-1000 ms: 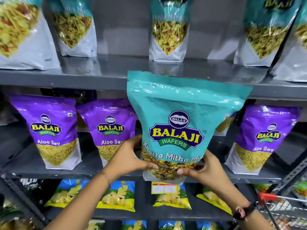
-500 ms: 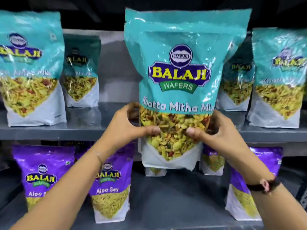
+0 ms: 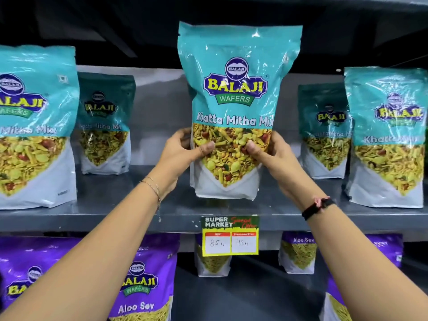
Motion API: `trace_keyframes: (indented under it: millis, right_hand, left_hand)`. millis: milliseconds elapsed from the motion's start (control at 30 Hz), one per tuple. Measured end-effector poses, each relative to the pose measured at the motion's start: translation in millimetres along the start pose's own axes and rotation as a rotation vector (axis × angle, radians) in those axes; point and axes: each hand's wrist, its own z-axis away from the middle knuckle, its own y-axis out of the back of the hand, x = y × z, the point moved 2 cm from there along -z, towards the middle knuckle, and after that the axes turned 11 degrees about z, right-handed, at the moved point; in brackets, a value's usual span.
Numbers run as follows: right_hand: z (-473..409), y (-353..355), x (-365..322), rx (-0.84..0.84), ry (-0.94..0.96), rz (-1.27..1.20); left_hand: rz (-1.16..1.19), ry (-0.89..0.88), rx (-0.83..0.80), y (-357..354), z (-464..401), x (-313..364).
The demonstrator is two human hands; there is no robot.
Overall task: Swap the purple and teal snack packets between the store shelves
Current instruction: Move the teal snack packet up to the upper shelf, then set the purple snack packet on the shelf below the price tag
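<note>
On the upper shelf [image 3: 115, 212] of a grey store rack, a large teal packet [image 3: 32, 126] of Khatta Mitha Mix stands at far left near the front edge, with a second teal packet [image 3: 104, 123] set further back just beside it. A bracelet [image 3: 152, 188] circles the wrist of the left hand [image 3: 183, 154], whose grip is closed on the left side of the held teal packet [image 3: 236, 93], thumb pressed flat on the clear window over the snack mix. That packet is upright at the centre of the upper shelf, its white base level with the shelf surface; whether it is resting there or just above cannot be told. The right hand [image 3: 273, 156], a dark wristband [image 3: 317, 206] on its wrist, clamps the packet's right side in the same thumb-forward grip. Below, a yellow price tag [image 3: 230, 237] marked "Super Market" hangs from the shelf edge. Two more teal packets [image 3: 324, 130] stand at right, the nearer one [image 3: 386, 135] beside the frame edge. Purple Aloo Sev packets [image 3: 143, 281] line the lower shelf [image 3: 250, 295] beneath both forearms.
</note>
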Motion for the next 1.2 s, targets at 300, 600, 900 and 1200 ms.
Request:
trace_keyframes:
  millis: [300,600,900,1200]
  right_hand:
    - [0,-12,36,-0.069,-0.071,0.014]
    - [91,-37,15,0.440,0.196,0.345]
    - [194,-156,115,-0.280,0.182,0.506]
    - [195,-232,218,-0.638,-0.446,0.269]
  left_hand:
    - [-0.058,0.131,-0.015,11,1,-39]
    - [-0.424,-0.282,0.158,36,63,-32]
    - [-0.739,-0.339,0.330,135,205,-129]
    - [-0.532,0.344,0.327,197,249,-236]
